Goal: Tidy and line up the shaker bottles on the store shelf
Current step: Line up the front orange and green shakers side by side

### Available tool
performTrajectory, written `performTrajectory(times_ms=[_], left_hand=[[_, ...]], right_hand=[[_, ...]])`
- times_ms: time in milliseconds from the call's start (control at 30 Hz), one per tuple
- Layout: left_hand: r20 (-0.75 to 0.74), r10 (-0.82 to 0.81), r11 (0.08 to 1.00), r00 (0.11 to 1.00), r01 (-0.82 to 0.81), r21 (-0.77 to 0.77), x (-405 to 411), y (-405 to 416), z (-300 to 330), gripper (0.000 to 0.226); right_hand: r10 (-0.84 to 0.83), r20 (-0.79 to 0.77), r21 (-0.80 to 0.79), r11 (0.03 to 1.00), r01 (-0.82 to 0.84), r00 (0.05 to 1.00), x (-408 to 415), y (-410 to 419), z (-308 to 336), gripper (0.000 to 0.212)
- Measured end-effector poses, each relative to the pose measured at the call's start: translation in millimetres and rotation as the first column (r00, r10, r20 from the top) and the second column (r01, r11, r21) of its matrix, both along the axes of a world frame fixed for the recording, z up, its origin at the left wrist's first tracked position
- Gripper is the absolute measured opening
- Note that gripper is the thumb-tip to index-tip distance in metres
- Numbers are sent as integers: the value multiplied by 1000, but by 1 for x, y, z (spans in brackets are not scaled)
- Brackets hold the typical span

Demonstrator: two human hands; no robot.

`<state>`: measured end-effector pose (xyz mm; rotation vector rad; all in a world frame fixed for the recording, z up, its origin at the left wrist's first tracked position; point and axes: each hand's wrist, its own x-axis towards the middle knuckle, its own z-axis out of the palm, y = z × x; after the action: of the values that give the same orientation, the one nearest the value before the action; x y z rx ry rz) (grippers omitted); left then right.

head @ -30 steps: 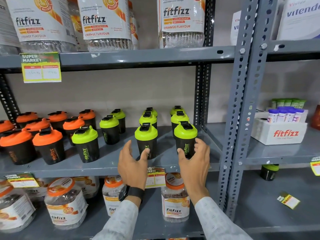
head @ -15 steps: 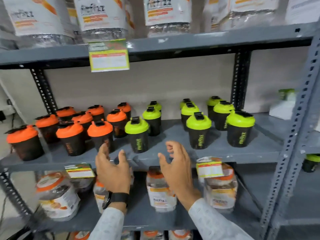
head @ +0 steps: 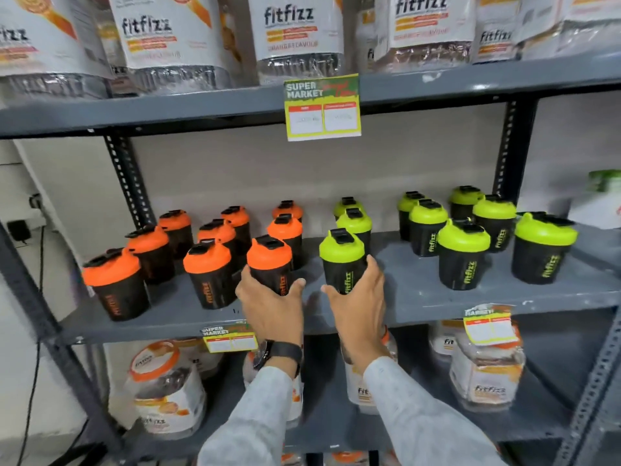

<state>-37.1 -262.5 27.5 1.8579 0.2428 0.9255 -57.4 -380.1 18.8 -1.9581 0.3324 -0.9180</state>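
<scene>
Black shaker bottles stand in rows on the grey middle shelf [head: 420,297], orange-lidded ones on the left and green-lidded ones on the right. My left hand [head: 272,306] wraps the lower body of the front orange-lidded shaker [head: 268,260]. My right hand [head: 359,302] grips the lower body of the front green-lidded shaker [head: 341,255]. Both bottles stand upright near the shelf's front edge, a small gap apart. Another orange-lidded shaker [head: 208,274] stands just left of my left hand. Two green-lidded shakers [head: 462,255] [head: 541,247] stand to the right at the front.
Large fitfizz packs [head: 292,31] fill the upper shelf, with a price tag [head: 322,107] hanging from its edge. Jars [head: 164,385] sit on the lower shelf. Perforated grey uprights [head: 129,183] frame the bay. Price tags [head: 230,338] [head: 489,326] hang from the middle shelf's front edge.
My view swung left along the shelf. Both hands left the right-hand green shakers, travelled left open, and now close on the front orange-lidded and front green-lidded shakers at the colour boundary.
</scene>
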Motion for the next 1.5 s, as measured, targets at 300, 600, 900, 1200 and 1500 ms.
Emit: performTrajectory(times_ms=[300, 600, 900, 1200, 1500], left_hand=[[-20, -27, 999, 999, 26, -45, 15, 0, 3, 79], [-18, -225, 974, 974, 225, 21, 10, 5, -1, 70], [-27, -254, 967, 967, 254, 9, 6, 5, -1, 71], [-31, -225, 974, 974, 225, -9, 4, -1, -1, 73], [-31, -212, 977, 977, 213, 12, 4, -1, -2, 72]], right_hand=[[-44, -23, -12, 999, 44, 999, 5, -11, 4, 83], [-100, -6, -11, 995, 100, 995, -4, -30, 4, 77], [-77, -25, -24, 997, 76, 997, -8, -36, 7, 76], [-57, -27, -26, 998, 56, 998, -10, -40, 7, 78], [-44, -38, -14, 999, 43, 998, -9, -44, 7, 77]])
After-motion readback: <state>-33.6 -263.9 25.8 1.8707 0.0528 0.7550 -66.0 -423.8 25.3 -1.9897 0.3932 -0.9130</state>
